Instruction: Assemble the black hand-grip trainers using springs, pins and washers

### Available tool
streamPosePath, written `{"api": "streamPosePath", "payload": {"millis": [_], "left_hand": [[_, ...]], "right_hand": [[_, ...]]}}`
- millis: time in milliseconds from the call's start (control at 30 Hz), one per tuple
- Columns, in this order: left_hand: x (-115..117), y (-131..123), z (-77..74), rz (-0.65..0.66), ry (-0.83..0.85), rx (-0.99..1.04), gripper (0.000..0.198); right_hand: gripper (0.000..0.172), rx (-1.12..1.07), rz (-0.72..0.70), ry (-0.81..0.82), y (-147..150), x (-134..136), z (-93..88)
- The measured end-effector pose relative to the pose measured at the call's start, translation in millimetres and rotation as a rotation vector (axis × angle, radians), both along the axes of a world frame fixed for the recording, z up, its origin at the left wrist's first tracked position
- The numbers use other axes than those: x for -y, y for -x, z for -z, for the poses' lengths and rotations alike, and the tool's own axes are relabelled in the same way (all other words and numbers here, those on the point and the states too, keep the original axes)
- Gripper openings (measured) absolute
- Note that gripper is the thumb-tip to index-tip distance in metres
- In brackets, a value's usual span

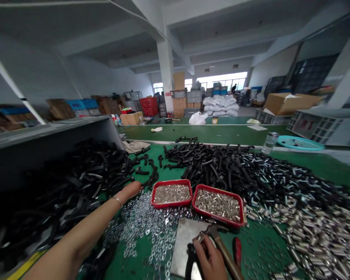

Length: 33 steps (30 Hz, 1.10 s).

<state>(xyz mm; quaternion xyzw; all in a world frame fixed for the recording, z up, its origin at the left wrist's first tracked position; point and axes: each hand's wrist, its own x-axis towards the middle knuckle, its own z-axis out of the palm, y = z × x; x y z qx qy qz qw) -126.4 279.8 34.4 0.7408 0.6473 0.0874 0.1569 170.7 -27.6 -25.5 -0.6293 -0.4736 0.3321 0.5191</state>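
My left hand (pixel 132 189) reaches out past the steel washers (pixel 146 217) to curved black handles (pixel 152 175) lying on the green table. Its fingers are mostly hidden behind the hand, so I cannot make out whether it grips one. Close to me, my right hand (pixel 211 258) is closed on a black handle (pixel 189 261) held over a metal plate (pixel 182 237). A small shiny metal piece shows at the handle's top, by the fingertips. Right beside this hand lies a hammer (pixel 226 251) with a wooden shaft.
Two red trays (pixel 171 204) of small metal parts stand in the middle. Black handles (pixel 90 167) heap up at left, with more behind the trays. Metal sleeves (pixel 317 233) and thin rings lie at right. A red-handled tool (pixel 237 251) is near the hammer. A jar (pixel 270 143) stands farther back.
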Motion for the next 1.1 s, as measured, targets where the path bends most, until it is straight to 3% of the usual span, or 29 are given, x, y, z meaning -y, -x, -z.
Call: {"api": "streamPosePath", "payload": {"millis": [100, 200, 300, 367, 433, 533, 667, 833, 933, 1100], "left_hand": [[35.2, 9.2, -20.5, -0.078, -0.01, 0.141, 0.011], [81.6, -0.7, -32.6, -0.112, -0.026, 0.319, 0.029], [151.1, -25.9, -29.4, -0.055, -0.028, 0.658, 0.045], [201.4, -44.0, -22.7, 0.009, 0.027, 1.104, 0.052], [243.4, -59.5, -17.2, 0.046, 0.106, 1.391, 0.07], [280.9, -76.0, -14.1, 0.078, 0.21, 1.53, 0.095], [300.9, -89.8, -14.1, 0.067, 0.316, 1.58, 0.088], [311.8, -113.3, -6.7, -0.019, 0.394, 1.644, 0.044], [307.8, -129.3, 4.7, -0.082, 0.353, 1.508, 0.046], [293.6, -150.4, 20.7, -0.009, 0.363, 1.154, 0.05]], "right_hand": [[0.04, -0.023, -0.044, -0.049, -0.9, -0.9, 1.9], [0.039, -0.036, -0.056, -0.102, -4.4, -1.1, 1.3], [0.039, -0.077, -0.077, -0.144, -7.0, 0.3, 0.8], [0.038, -0.114, -0.095, -0.154, -7.6, 0.7, 2.2], [0.038, -0.14, -0.111, -0.146, -7.6, 0.0, 5.2], [0.038, -0.148, -0.128, -0.121, -6.8, -2.3, 11.2], [0.037, -0.133, -0.131, -0.106, -5.2, -5.6, 16.3], [0.037, -0.094, -0.141, -0.106, -6.3, -6.0, 15.2], [0.036, -0.042, -0.158, -0.111, -10.2, -3.4, 8.7], [0.033, 0.079, -0.216, -0.074, -21.5, 4.6, -13.0]]}}
